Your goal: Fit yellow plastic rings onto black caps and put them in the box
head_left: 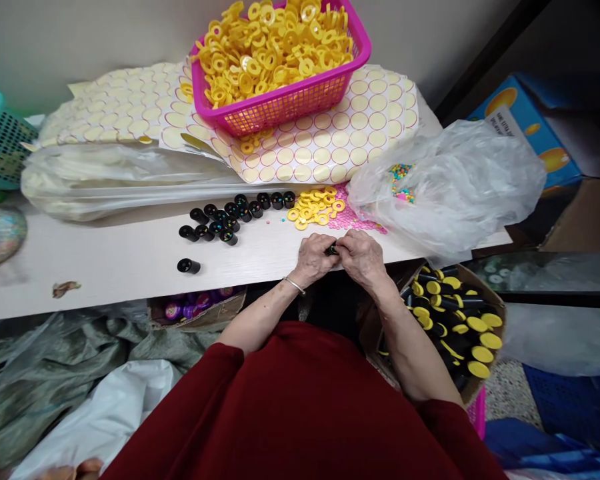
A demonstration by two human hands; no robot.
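Observation:
My left hand [314, 257] and my right hand [361, 255] meet at the table's front edge, both closed around one small black tube [333, 250] held between the fingertips. Just beyond them lie a small heap of yellow plastic rings [316, 206] and a patch of tiny pink beads [353, 220]. Several open black tubes [230, 217] stand in a cluster to the left, and one lone black tube [188, 266] lies nearer the edge.
A pink basket [285, 103] full of yellow rings sits on round-sticker sheets [340, 143]. A clear plastic bag [450, 183] with coloured beads lies right. A cardboard box [495, 313] of yellow-capped black tubes stands below the table. A teal basket [3, 140] is far left.

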